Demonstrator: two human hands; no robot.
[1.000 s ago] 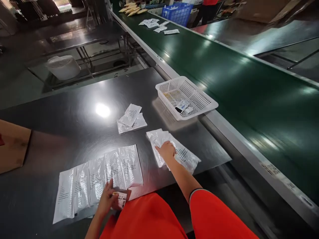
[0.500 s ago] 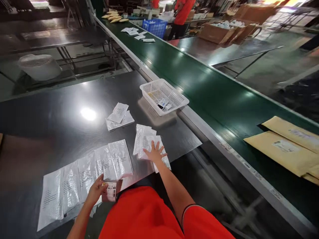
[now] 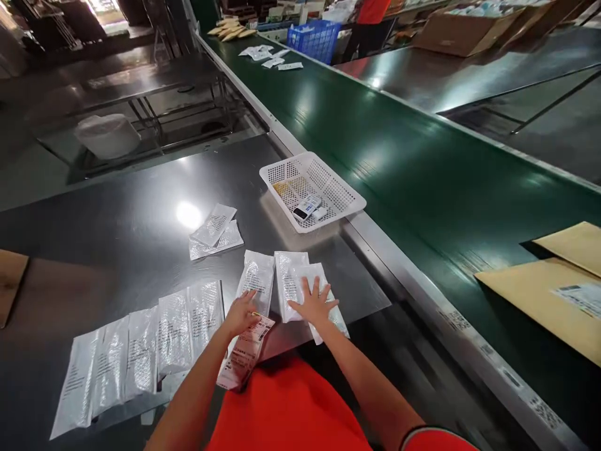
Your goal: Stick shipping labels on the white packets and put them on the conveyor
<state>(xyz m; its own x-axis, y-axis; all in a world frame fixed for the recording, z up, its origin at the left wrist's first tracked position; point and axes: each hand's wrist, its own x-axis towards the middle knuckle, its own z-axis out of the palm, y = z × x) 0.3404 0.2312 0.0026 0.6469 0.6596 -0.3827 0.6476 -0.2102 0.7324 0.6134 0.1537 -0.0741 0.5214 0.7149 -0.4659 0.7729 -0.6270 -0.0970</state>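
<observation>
Step in hand, as judged: arranging pouches (image 3: 143, 351) on the table (image 3: 117, 269). Right hand (image 3: 317, 305): fingers spread over the rightmost pouch (image 3: 307, 270). Left hand (image 3: 240, 313): pinches labels (image 3: 244, 351) at the thumb; remaining fingers extend over the neighbouring pouch (image 3: 259, 272), pressure undeterminable. The next move appears to call for flat, steady pouches and labels clear of the print.

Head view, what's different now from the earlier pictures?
The left hand, still holding printed slips, has moved right from the row of packets onto a white packet, now parted from the packets under the right hand, which stays on them. The row and basket haven't moved.
</observation>
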